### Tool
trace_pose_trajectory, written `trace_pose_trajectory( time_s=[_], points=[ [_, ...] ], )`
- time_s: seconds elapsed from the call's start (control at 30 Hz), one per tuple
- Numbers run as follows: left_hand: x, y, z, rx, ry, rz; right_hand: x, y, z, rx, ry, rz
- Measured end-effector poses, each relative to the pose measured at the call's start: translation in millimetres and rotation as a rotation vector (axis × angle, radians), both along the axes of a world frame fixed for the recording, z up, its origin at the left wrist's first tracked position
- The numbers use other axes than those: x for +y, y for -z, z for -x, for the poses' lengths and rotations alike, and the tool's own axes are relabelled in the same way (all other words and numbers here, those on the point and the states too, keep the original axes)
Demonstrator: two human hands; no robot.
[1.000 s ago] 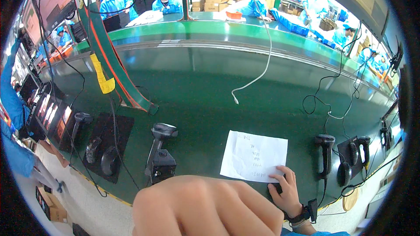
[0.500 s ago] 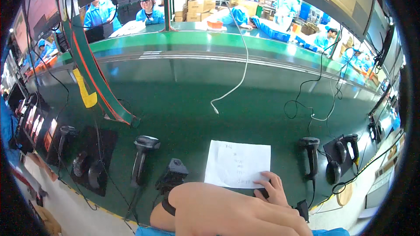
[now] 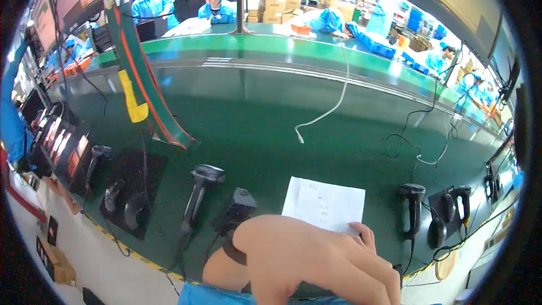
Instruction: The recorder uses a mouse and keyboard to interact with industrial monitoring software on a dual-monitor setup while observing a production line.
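A white sheet of paper (image 3: 323,200) with handwriting lies on the green table in front of me. My right hand (image 3: 366,237) rests at its lower right edge, bent fingers apart, nothing seen in them. Across it from the left reaches my left hand (image 3: 316,257), back up and close to the view. Its fingers bend down over the right wrist; the tips, and whatever they hold, are hidden. A dark band circles my left wrist, with a black boxy device (image 3: 241,203) beside it. Part of a black object (image 3: 397,271) shows by the right wrist.
Barcode scanners stand on both sides, one on the left (image 3: 206,178) and one on the right (image 3: 413,200). Black mice (image 3: 135,210) lie on dark pads. A white cable (image 3: 327,114) hangs onto the table. Left stands a green post (image 3: 141,73); people in blue work beyond.
The view has shifted, so the table's things sit farther right. My left hand has come up over the right hand and now hides more of it and the paper's lower edge.
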State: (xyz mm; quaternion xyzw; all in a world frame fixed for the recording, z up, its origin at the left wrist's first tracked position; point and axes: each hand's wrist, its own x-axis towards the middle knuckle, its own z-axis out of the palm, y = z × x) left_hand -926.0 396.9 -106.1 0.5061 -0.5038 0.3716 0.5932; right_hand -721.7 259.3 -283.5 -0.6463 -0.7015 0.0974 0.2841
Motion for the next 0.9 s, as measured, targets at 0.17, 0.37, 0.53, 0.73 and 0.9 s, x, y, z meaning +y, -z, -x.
trace_pose_trajectory(
  time_s=[0.17, 0.37, 0.53, 0.73, 0.9],
  points=[
    [13, -2, 1, -0.083, -0.076, -0.209, 3, 2, -2, -0.02, -0.025, 0.004],
    [-31, -2, 15, 0.011, -0.044, 0.105, 1, 23, -11, -0.145, -0.04, -0.132],
    [-26, -14, 30, 0.131, 0.026, 0.113, -1, 10, -10, -0.078, -0.049, -0.068],
    [-24, -3, 24, 0.004, -0.089, 0.008, 4, -10, -2, 0.041, -0.096, 0.067],
    [-30, -2, 31, -0.071, -0.228, -0.02, 4, -4, -5, -0.026, -0.131, 0.003]
  ],
)
